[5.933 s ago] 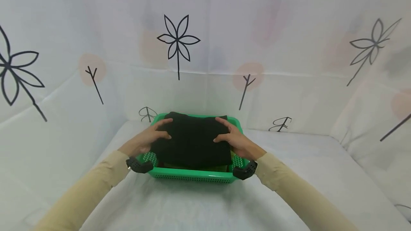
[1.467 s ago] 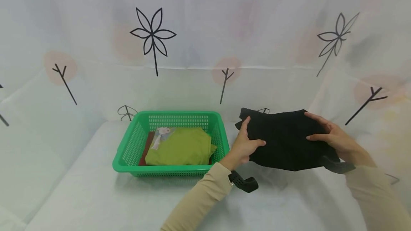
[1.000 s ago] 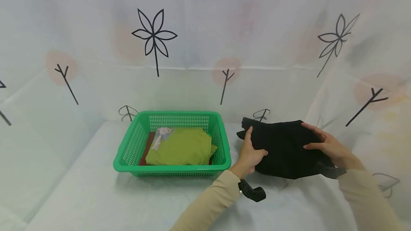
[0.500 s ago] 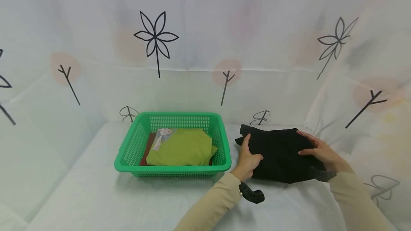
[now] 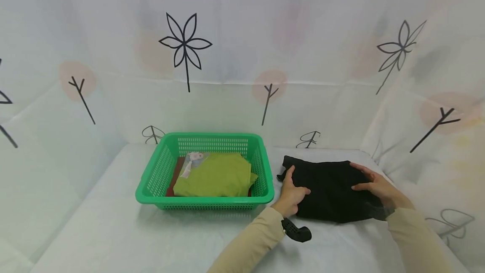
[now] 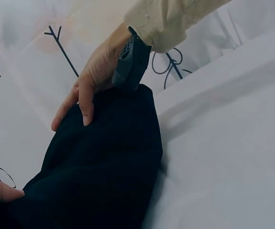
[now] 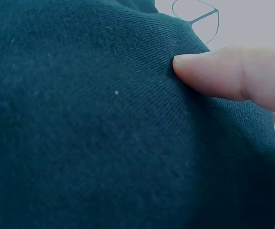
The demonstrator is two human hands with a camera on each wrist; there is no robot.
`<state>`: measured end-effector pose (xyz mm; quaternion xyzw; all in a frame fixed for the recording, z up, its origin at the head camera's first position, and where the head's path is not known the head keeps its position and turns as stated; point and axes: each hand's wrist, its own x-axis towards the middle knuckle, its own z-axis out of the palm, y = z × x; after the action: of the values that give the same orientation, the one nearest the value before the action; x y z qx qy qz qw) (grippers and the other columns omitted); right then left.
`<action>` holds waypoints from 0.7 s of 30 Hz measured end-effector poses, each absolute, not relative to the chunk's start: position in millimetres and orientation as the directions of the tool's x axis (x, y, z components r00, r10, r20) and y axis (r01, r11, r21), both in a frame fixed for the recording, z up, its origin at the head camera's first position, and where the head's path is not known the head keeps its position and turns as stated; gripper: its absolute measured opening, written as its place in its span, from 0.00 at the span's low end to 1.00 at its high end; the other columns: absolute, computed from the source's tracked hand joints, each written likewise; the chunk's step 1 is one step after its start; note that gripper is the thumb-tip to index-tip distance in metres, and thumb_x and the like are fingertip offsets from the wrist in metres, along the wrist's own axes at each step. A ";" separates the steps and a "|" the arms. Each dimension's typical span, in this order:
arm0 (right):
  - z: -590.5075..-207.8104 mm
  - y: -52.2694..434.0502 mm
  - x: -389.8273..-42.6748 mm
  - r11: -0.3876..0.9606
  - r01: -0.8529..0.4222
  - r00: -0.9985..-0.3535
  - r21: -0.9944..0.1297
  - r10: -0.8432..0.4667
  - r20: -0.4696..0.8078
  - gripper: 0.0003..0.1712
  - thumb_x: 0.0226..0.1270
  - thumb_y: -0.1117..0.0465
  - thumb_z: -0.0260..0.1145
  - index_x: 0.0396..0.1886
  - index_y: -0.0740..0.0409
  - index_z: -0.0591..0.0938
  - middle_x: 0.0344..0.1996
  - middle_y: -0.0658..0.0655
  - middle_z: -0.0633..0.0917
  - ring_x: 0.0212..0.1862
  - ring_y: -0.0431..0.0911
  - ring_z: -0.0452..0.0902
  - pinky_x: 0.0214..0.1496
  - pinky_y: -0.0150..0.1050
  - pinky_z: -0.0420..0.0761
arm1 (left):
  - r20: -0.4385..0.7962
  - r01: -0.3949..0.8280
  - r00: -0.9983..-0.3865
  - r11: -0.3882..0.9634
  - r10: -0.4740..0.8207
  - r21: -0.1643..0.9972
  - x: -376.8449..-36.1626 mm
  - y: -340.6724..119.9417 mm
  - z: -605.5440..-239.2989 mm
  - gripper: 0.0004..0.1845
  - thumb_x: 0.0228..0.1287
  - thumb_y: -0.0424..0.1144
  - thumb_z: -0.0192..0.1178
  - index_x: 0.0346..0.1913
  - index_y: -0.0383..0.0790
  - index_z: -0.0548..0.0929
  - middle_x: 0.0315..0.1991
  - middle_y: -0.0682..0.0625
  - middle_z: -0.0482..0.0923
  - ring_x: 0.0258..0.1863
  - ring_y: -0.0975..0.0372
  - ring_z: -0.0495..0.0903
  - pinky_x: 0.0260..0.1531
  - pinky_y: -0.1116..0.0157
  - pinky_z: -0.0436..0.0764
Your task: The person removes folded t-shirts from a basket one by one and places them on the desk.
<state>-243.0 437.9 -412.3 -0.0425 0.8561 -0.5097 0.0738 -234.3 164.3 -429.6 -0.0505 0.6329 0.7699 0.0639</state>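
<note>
Now — black garment [image 5: 330, 189] between left hand [image 5: 291, 193] and right hand [image 5: 373, 185].

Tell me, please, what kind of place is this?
Probably a staged laundry-sorting setup: a printed white sheet covers table and walls, a green basket holds folded clothes, both hands rest on a black garment.

Item: a black folded garment [image 5: 331, 188], of knit-like fabric.
Pose: lying flat, a small flap sticking out at its far left corner.
Place: resting on the white sheet [image 5: 189, 239], just right of the green basket [image 5: 212, 203].
</note>
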 end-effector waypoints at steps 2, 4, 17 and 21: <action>-415.6 439.0 -241.5 0.462 0.011 -0.985 -0.887 -0.147 -0.089 0.49 0.61 0.67 0.68 0.78 0.51 0.54 0.73 0.74 0.42 0.69 0.68 0.39 0.63 0.69 0.45 | -0.161 -0.165 -0.986 -0.188 0.035 0.968 -233.7 164.1 -431.3 0.46 0.44 0.12 0.62 0.68 0.47 0.68 0.69 0.39 0.58 0.65 0.42 0.59 0.59 0.41 0.64; -418.6 440.5 -240.3 0.460 0.021 -0.985 -0.888 -0.144 -0.098 0.49 0.61 0.67 0.68 0.77 0.51 0.54 0.73 0.75 0.41 0.69 0.68 0.39 0.63 0.70 0.45 | -0.167 -0.171 -0.985 -0.177 0.034 0.969 -233.4 163.3 -433.4 0.45 0.44 0.12 0.62 0.68 0.47 0.68 0.69 0.39 0.58 0.66 0.42 0.58 0.59 0.41 0.63; -426.2 443.7 -235.2 0.433 0.082 -0.982 -0.898 -0.117 -0.146 0.43 0.60 0.64 0.70 0.73 0.42 0.64 0.63 0.76 0.64 0.46 0.37 0.73 0.45 0.41 0.79 | -0.157 -0.161 -0.987 -0.122 0.046 0.979 -232.2 156.1 -442.0 0.45 0.45 0.15 0.65 0.68 0.45 0.68 0.69 0.39 0.60 0.66 0.43 0.59 0.60 0.43 0.64; -428.5 444.1 -234.8 0.417 0.112 -0.980 -0.902 -0.103 -0.169 0.42 0.60 0.65 0.70 0.72 0.41 0.65 0.62 0.77 0.65 0.47 0.43 0.76 0.45 0.47 0.80 | -0.158 -0.162 -0.986 -0.094 0.044 0.982 -232.3 153.4 -444.3 0.44 0.44 0.15 0.67 0.67 0.45 0.69 0.67 0.39 0.62 0.65 0.43 0.61 0.59 0.42 0.65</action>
<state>-234.8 444.1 -428.5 0.0025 0.8359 -0.5398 0.0995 -232.3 153.4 -444.3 -0.0442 0.6694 0.7383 0.0697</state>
